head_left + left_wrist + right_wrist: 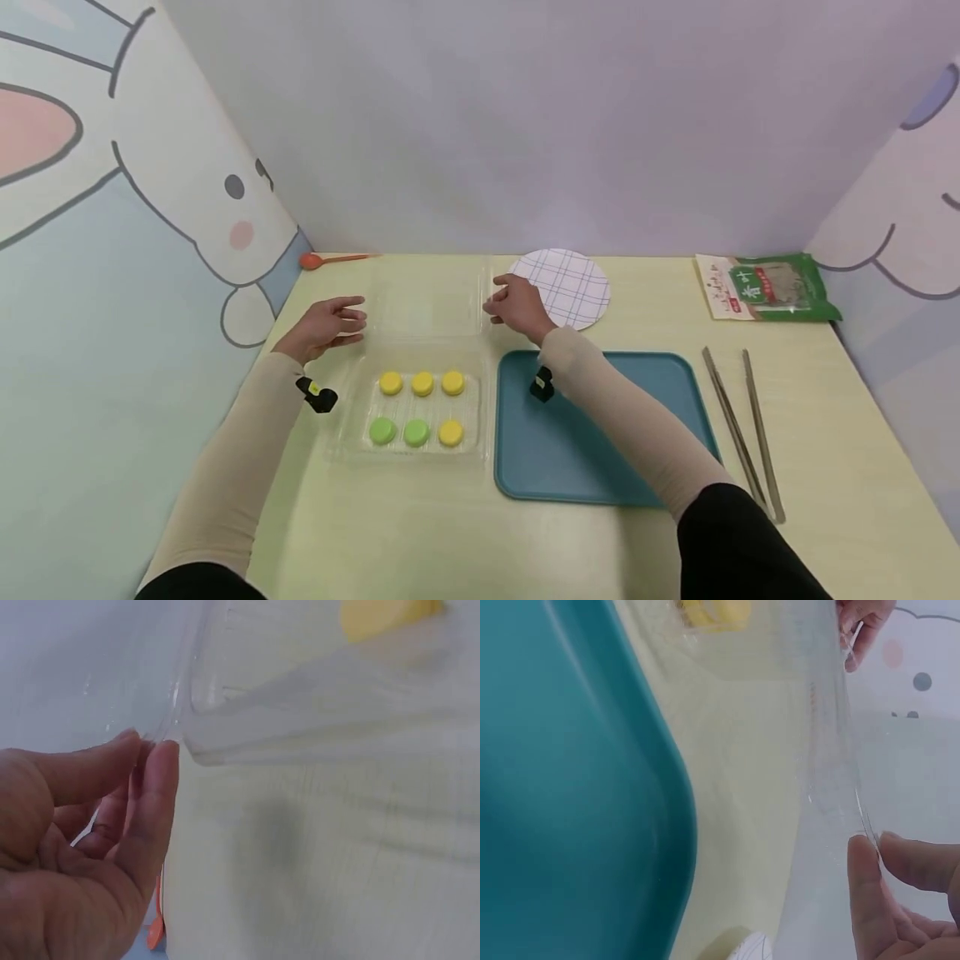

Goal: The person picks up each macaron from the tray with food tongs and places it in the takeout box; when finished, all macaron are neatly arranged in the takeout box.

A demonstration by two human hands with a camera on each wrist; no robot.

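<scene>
A hinged clear plastic box [348, 442] lies on the table, its lid [423, 300] raised at the far side. In its base sit several yellow round pieces [422, 383] and two green round ones [416, 432], laid out in two rows. My left hand [318, 329] pinches the lid's left edge between thumb and fingers, which the left wrist view shows close up. On the opposite side my right hand [521, 308] pinches the lid's thin edge between thumb and forefinger [865, 874]. The right forearm passes above the blue tray.
Right of the box lies a blue tray [600, 467], with metal tongs [738, 433] beyond it. A checked round mat [577, 287] is behind the tray. An orange spoon [318, 261] lies at the back left, a green-and-white food packet [772, 289] at the back right. Walls border the table.
</scene>
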